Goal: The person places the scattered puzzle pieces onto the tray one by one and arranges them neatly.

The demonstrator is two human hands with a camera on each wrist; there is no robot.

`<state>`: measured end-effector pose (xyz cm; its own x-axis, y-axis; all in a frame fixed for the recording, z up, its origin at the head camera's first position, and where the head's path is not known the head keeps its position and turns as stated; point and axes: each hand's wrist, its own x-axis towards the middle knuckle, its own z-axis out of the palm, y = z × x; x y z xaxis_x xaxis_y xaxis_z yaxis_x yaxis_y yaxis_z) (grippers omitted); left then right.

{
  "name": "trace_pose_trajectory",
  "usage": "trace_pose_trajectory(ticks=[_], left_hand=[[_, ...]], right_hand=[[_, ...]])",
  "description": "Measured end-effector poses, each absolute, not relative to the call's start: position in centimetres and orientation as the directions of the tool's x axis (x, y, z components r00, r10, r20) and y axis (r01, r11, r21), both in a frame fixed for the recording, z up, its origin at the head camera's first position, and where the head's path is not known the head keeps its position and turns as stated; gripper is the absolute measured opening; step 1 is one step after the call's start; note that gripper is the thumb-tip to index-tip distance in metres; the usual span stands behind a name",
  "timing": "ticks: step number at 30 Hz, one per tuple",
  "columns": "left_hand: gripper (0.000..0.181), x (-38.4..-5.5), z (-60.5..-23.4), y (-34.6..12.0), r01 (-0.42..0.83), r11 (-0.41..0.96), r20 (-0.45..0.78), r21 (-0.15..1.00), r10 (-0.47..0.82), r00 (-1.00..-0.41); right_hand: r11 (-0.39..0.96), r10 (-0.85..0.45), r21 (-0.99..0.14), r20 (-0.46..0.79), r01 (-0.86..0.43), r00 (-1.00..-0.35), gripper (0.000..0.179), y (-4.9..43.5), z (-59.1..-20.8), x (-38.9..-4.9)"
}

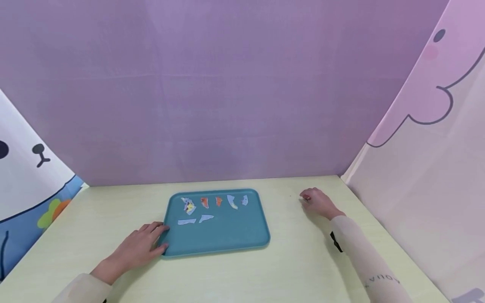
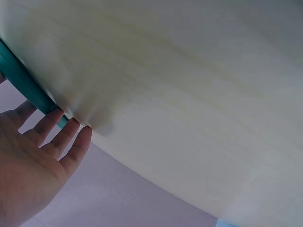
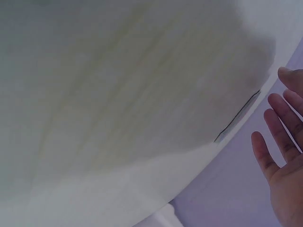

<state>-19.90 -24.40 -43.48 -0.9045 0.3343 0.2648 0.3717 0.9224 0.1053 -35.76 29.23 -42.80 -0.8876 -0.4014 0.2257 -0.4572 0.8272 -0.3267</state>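
My left hand [image 1: 138, 248] rests at the left edge of a teal tray [image 1: 227, 235], fingers and thumb touching its rim. In the left wrist view the fingers [image 2: 52, 135] of that hand look fairly straight beside the tray edge [image 2: 21, 82]. Several torn paper pieces lie on the tray, among them an orange scrap [image 1: 205, 202] and a pale strip [image 1: 187, 221]. To the right of the tray, my right hand [image 1: 318, 203] is low over the table. The right wrist view shows its fingers loosely bent, close to a thin dark-edged flat piece [image 3: 237, 116] on the tabletop.
The pale wooden table [image 1: 295, 273] ends at a purple cloth backdrop [image 1: 242, 105]. Printed cloths hang on both sides, a blue and white one [image 1: 26, 185] at left and a pink and white one [image 1: 424, 168] at right.
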Motion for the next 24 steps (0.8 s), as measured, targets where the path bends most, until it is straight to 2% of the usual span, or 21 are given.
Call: trace_pose_trajectory(ticks=[24], left_hand=[[0.046,-19.8,-43.4,-24.3,0.364,0.924,0.259,0.116,0.326,-0.909]], right_hand=[[0.884,-0.336,-0.264,0.214,-0.385,-0.917,0.031,31.3,-43.7,-36.6]])
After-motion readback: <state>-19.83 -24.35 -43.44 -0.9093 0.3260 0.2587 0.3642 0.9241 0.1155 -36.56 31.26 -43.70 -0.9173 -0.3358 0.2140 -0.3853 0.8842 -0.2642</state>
